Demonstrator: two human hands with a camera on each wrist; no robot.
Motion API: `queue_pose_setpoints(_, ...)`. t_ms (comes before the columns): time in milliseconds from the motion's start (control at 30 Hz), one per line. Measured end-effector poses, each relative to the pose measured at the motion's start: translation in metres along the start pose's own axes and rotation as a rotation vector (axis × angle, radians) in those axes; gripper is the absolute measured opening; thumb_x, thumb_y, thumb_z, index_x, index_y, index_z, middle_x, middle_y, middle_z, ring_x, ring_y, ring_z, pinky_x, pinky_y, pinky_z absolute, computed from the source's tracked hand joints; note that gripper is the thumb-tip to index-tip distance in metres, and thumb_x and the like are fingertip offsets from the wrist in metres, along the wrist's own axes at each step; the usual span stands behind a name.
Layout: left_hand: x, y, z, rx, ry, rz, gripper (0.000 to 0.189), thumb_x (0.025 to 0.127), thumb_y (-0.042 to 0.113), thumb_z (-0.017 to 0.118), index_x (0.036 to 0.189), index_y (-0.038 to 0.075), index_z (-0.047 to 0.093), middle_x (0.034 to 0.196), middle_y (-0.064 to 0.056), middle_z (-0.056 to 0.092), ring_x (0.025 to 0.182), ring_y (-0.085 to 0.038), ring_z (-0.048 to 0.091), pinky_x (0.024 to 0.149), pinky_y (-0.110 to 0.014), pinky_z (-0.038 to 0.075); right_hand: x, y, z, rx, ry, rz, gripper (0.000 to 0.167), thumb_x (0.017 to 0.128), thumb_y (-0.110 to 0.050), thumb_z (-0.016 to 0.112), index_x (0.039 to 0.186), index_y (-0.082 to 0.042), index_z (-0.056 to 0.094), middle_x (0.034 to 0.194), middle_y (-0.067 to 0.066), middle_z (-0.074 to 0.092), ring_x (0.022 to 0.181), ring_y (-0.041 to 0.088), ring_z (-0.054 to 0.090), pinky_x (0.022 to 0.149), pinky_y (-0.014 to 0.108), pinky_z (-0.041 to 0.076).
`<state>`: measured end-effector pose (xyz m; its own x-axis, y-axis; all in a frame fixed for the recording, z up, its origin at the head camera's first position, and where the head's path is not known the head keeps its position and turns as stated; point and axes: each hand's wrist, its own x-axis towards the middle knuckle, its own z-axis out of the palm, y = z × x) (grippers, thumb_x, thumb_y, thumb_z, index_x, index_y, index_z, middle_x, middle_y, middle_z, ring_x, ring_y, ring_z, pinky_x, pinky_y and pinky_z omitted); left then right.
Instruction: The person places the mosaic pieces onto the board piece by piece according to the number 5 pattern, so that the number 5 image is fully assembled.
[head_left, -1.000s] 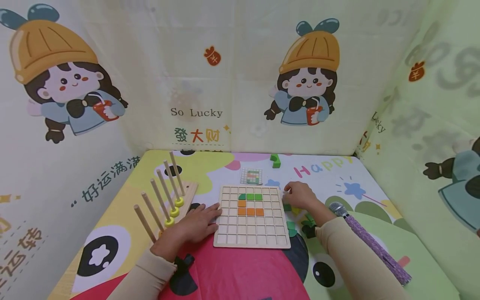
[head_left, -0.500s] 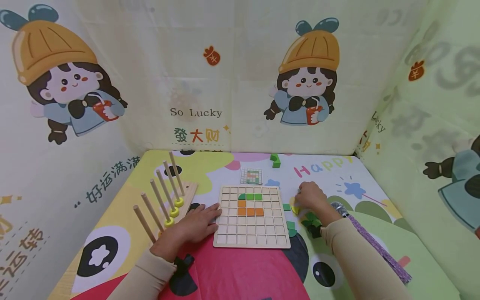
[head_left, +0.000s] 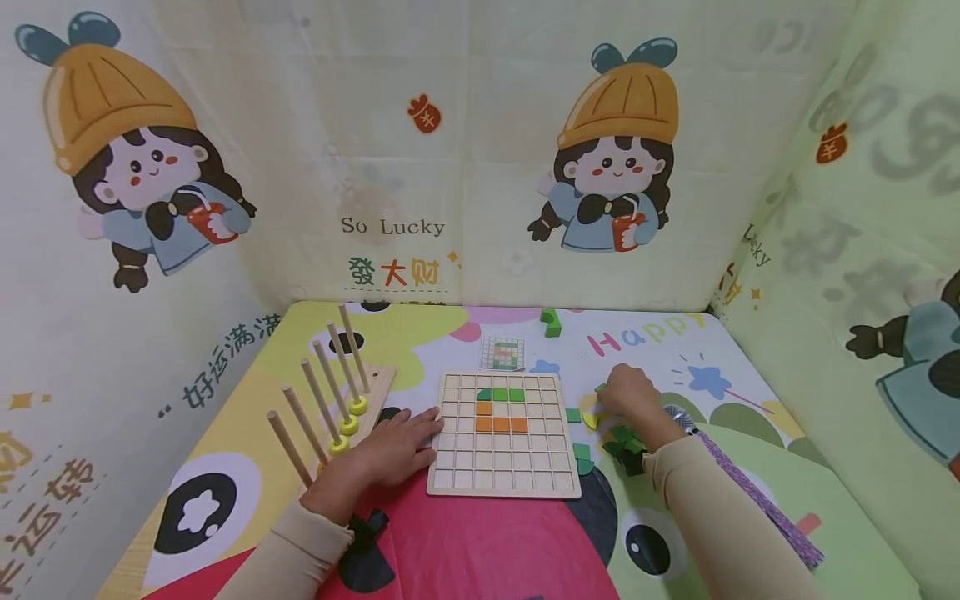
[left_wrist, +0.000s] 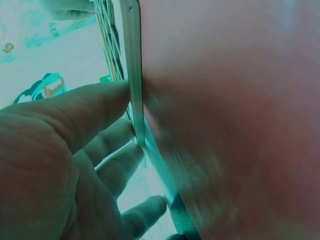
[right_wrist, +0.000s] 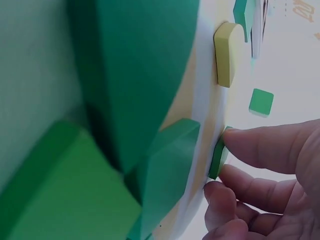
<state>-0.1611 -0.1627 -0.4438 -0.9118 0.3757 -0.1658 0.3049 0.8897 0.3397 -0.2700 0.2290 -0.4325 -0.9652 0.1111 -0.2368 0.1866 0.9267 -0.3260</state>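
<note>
A square wooden grid board (head_left: 504, 481) lies on the table, with green tiles (head_left: 508, 393) and orange tiles (head_left: 502, 423) in some of its cells. My left hand (head_left: 397, 446) rests at the board's left edge, fingers spread; in the left wrist view the thumb (left_wrist: 100, 102) touches that edge. Right of the board, my right hand (head_left: 632, 402) is low over the table. Its thumb and index finger pinch a small green tile (right_wrist: 218, 154) by opposite edges, as the right wrist view shows. Another green tile (right_wrist: 261, 102) lies beyond the fingertips.
A yellow piece (head_left: 591, 421) and a green pile (head_left: 624, 446) lie near my right hand. A purple-handled microphone (head_left: 750, 492) is further right. A pegged wooden stand (head_left: 382, 383) is at left. Behind the board are a pattern card (head_left: 502, 352) and a green block (head_left: 551, 322).
My right hand has moved right, away from the board's edge, uncovering a green tile and the yellow piece. A green tile now shows by its fingertips. The left hand has stayed put.
</note>
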Motion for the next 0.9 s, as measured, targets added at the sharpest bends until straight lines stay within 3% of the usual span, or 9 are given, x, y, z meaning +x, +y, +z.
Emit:
queue_pose_setpoints(133, 0.000, 0.000, 0.001, 0.002, -0.004, -0.001, 0.056, 0.101, 0.029, 0.066, 0.154, 0.015, 0.052, 0.166, -0.008, 0.039, 0.151, -0.049, 0.033, 0.121, -0.065, 0.030, 0.002, 0.002, 0.001, -0.004, 0.004, -0.026, 0.019, 0.091, -0.017, 0.067, 0.094, 0.002, 0.066, 0.087, 0.015, 0.061, 0.076, 0.030, 0.057, 0.062, 0.039, 0.046)
queue_pose_setpoints(367, -0.001, 0.001, 0.000, 0.003, -0.006, -0.005, 0.056, 0.101, 0.029, 0.065, 0.154, 0.015, 0.052, 0.167, -0.008, 0.039, 0.151, -0.049, 0.033, 0.121, -0.064, 0.030, 0.002, 0.003, 0.001, 0.023, 0.046, -0.120, 0.026, 0.090, -0.015, 0.068, 0.110, 0.001, 0.067, 0.108, 0.019, 0.068, 0.090, 0.032, 0.060, 0.076, 0.049, 0.053)
queue_pose_setpoints(533, 0.000, 0.001, -0.002, 0.013, -0.026, -0.012, 0.058, 0.101, 0.030, 0.065, 0.155, 0.014, 0.050, 0.167, -0.009, 0.037, 0.151, -0.049, 0.032, 0.121, -0.065, 0.030, 0.001, -0.005, -0.002, 0.074, 0.017, -0.153, 0.021, 0.092, -0.015, 0.069, 0.109, -0.002, 0.067, 0.106, 0.016, 0.067, 0.090, 0.030, 0.058, 0.076, 0.044, 0.051)
queue_pose_setpoints(733, 0.008, 0.001, -0.007, 0.024, -0.019, -0.005, 0.059, 0.102, 0.031, 0.065, 0.156, 0.016, 0.049, 0.168, -0.007, 0.037, 0.152, -0.048, 0.031, 0.122, -0.065, 0.029, 0.004, -0.017, -0.008, 0.116, 0.063, -0.269, 0.019, 0.095, -0.013, 0.067, 0.107, 0.001, 0.070, 0.105, 0.016, 0.070, 0.090, 0.030, 0.061, 0.079, 0.044, 0.054)
queue_pose_setpoints(900, 0.006, 0.000, -0.002, 0.023, -0.049, -0.024, 0.059, 0.101, 0.032, 0.066, 0.156, 0.017, 0.050, 0.168, -0.007, 0.036, 0.152, -0.049, 0.031, 0.122, -0.064, 0.029, -0.001, -0.031, 0.000, 0.188, 0.002, -0.357, 0.015, 0.098, -0.015, 0.069, 0.105, -0.002, 0.070, 0.102, 0.012, 0.070, 0.087, 0.025, 0.060, 0.078, 0.038, 0.054)
